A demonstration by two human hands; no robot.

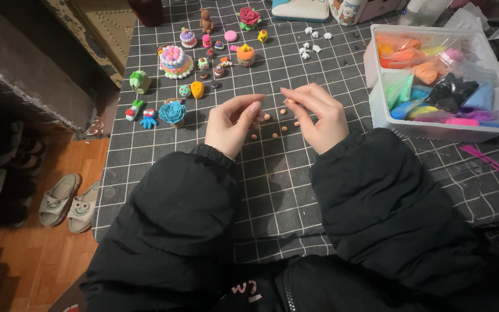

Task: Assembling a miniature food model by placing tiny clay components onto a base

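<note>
The right hand [317,118] pinches a tiny orange clay pellet [289,101]; the left hand [233,124] pinches another bit, hardly visible. Soft and light, it likely squashes easily, so fingertips suit.

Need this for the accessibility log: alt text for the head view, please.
Two bare hands, left hand and right hand, pinch tiny orange clay bits over a black gridded mat. Small colourful clay figures stand at the mat's far left; a clear box of clay bags sits right.

Seven small orange clay balls [275,123] lie beside two hands at work. Left of them stand two clay roses, one blue [172,112], one red [249,17]. One clear plastic bin [376,86] sits right; two slippers [67,201] lower left.
</note>
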